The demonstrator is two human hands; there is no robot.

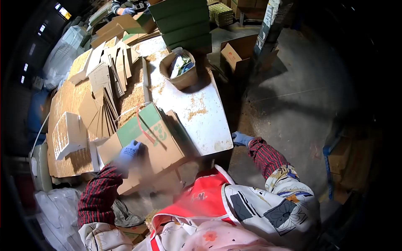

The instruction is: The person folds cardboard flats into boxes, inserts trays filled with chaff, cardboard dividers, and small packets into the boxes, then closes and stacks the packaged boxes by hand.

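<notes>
Blue-gloved hands (242, 139) wide apart, L (130, 152) on ctn (161, 154)

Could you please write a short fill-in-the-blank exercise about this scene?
The glove on the left hand is coloured ____.
The logo on the cardboard carton is printed in ____.
The main colour of the apron is ____.
The round container stands on a tabletop coloured ____.

Missing words: blue; green; red; white.
</notes>
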